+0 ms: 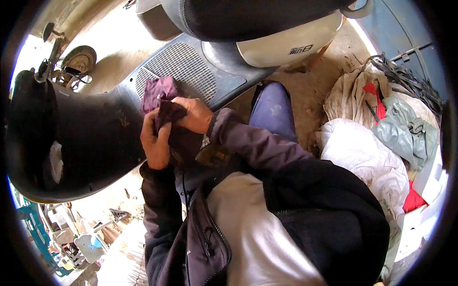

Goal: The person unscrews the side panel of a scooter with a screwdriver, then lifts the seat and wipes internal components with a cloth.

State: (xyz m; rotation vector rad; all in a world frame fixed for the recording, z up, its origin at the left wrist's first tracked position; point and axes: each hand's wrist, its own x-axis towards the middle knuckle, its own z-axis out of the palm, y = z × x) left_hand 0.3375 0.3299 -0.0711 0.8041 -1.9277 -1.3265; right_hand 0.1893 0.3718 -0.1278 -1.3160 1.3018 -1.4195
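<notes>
A crumpled dark purple cloth (160, 90) is held above the ridged footboard (183, 66) of a scooter. My left hand (156, 145) has its fingers bent round the cloth's near edge. From the right, my right hand (194, 115) pinches a darker folded part of the same cloth, thumb and fingers close together. The two hands almost meet at this fold. A metal-banded watch shows at my right wrist. Part of the cloth is hidden behind my fingers.
The scooter's black seat (224, 16) and cream side panel (286, 47) are at the top, its dark front shield (90, 138) at the left. White sacks (365, 157), a grey-green bag (405, 128) and black cables (410, 78) pile up at the right. Assorted clutter lies lower left.
</notes>
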